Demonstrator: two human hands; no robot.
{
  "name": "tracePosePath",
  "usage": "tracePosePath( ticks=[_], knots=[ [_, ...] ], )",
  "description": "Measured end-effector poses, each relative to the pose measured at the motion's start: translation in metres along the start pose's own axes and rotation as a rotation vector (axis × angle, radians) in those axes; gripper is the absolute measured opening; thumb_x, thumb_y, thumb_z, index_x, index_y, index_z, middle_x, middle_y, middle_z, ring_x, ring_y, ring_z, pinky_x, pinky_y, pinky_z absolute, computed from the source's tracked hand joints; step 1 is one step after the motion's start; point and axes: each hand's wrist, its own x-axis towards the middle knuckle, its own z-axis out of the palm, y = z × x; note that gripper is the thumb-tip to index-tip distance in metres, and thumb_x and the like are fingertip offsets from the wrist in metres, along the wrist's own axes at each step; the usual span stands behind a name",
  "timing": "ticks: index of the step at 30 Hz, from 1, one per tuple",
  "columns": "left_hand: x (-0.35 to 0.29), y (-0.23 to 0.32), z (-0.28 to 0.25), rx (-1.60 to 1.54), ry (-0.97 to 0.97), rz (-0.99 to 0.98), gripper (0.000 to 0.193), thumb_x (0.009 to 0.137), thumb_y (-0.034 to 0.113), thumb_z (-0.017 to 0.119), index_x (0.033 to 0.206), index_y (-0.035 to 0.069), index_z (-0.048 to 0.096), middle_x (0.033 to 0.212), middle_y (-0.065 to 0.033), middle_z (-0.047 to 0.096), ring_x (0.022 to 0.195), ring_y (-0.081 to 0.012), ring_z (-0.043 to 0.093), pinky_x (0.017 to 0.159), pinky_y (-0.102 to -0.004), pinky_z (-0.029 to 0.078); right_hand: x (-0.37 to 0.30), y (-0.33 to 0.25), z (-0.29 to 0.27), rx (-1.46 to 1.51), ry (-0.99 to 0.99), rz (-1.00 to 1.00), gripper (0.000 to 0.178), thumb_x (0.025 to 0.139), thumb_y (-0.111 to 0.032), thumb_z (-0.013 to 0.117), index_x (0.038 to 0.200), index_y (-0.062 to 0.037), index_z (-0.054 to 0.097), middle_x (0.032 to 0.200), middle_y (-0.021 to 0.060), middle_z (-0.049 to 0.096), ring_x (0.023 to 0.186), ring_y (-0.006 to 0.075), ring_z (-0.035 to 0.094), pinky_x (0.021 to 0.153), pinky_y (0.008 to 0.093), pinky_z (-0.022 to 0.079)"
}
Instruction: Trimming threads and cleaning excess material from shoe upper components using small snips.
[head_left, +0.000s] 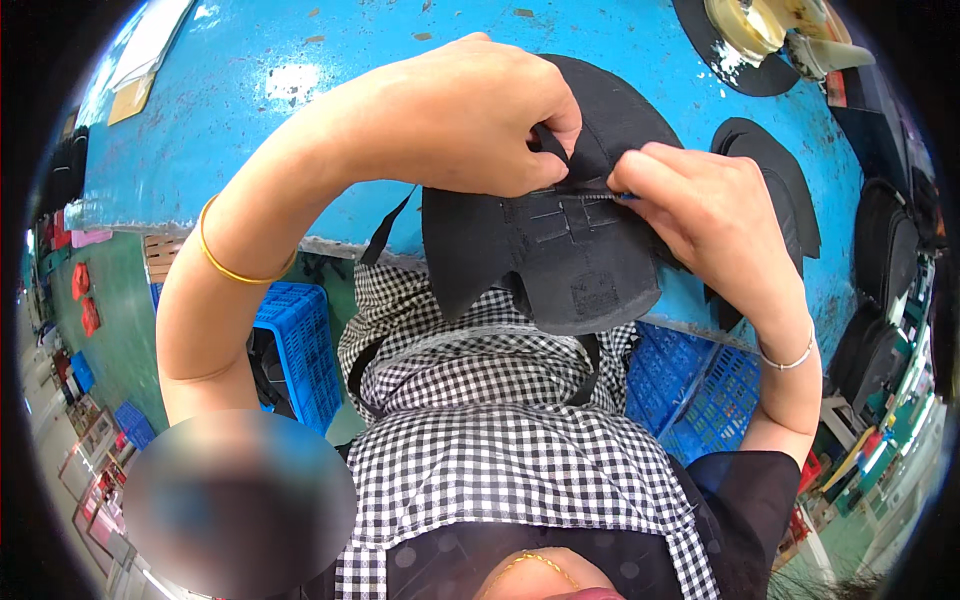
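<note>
A black, rounded, flexible panel with slits and stitched lines lies over the near edge of the blue table, partly hanging toward my apron. My left hand reaches across its left side, thumb and finger pinched on a narrow black strap. Close by, my right hand is closed at a raised fold of the panel, beside a pale stitched line. A small blue bit shows at its fingertips; what exactly these fingers hold is hidden. Another thin black strap end hangs off the panel's left side.
On the blue table, more black cut panels are stacked at the right. A glue-stained pale container stands at the far right. Blue plastic crates sit below the table edge. Papers lie far left.
</note>
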Motion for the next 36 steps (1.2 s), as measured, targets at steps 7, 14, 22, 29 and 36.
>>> tracePosePath(
  ticks=[7, 14, 22, 29, 36],
  knots=[
    [-0.004, 0.0, -0.004, -0.033, -0.002, 0.021, 0.018, 0.083, 0.016, 0.06, 0.09, 0.004, 0.07, 0.081, -0.018, 0.068, 0.078, -0.0347, 0.066, 0.073, -0.0419, 0.054, 0.003, 0.01, -0.005, 0.069, 0.056, 0.075, 0.026, 0.091, -0.034, 0.067, 0.095, -0.0101, 0.06, 0.076, 0.0079, 0.066, 0.071, 0.0292, 0.066, 0.06, 0.0388, 0.049],
    [-0.004, -0.012, -0.001, -0.061, 0.055, 0.091, 0.016, 0.083, 0.016, 0.06, 0.09, 0.004, 0.068, 0.074, -0.0155, 0.064, 0.067, -0.0296, 0.061, 0.065, -0.0393, 0.049, 0.008, 0.013, 0.002, 0.145, 0.036, 0.147, 0.023, 0.09, -0.033, 0.069, 0.091, -0.0109, 0.062, 0.071, 0.0078, 0.064, 0.068, 0.0279, 0.066, 0.058, 0.0384, 0.048],
    [-0.01, -0.016, -0.035, -1.006, 0.283, -0.095, 0.015, 0.094, 0.017, 0.069, 0.102, 0.004, 0.071, 0.067, 0.0058, 0.06, 0.052, 0.0007, 0.046, 0.045, -0.0145, 0.031, -0.006, -0.056, 0.023, -0.204, 0.048, 0.024, 0.037, 0.079, -0.019, 0.076, 0.112, -0.0045, 0.065, 0.12, 0.0103, 0.069, 0.067, 0.0145, 0.066, 0.059, 0.0275, 0.053],
    [-0.011, -0.012, -0.054, -0.711, 0.608, -0.009, 0.018, 0.097, 0.02, 0.066, 0.106, 0.006, 0.072, 0.067, 0.0024, 0.062, 0.047, 0.0004, 0.042, 0.041, -0.0149, 0.026, -0.009, -0.064, 0.047, -0.455, 0.176, 0.017, 0.028, 0.082, -0.017, 0.066, 0.105, -0.0008, 0.067, 0.115, 0.0219, 0.07, 0.05, 0.0115, 0.054, 0.043, 0.0257, 0.046],
    [-0.026, -0.023, -0.05, -0.719, 0.685, 0.055, 0.017, 0.098, 0.019, 0.064, 0.108, 0.007, 0.071, 0.069, 0.002, 0.062, 0.047, 0.0003, 0.04, 0.041, -0.0148, 0.025, -0.022, -0.043, 0.033, -0.096, 0.351, 0.065, 0.024, 0.074, -0.01, 0.073, 0.096, -0.008, 0.065, 0.12, 0.0062, 0.068, 0.066, 0.0143, 0.066, 0.057, 0.0276, 0.053]
  ],
)
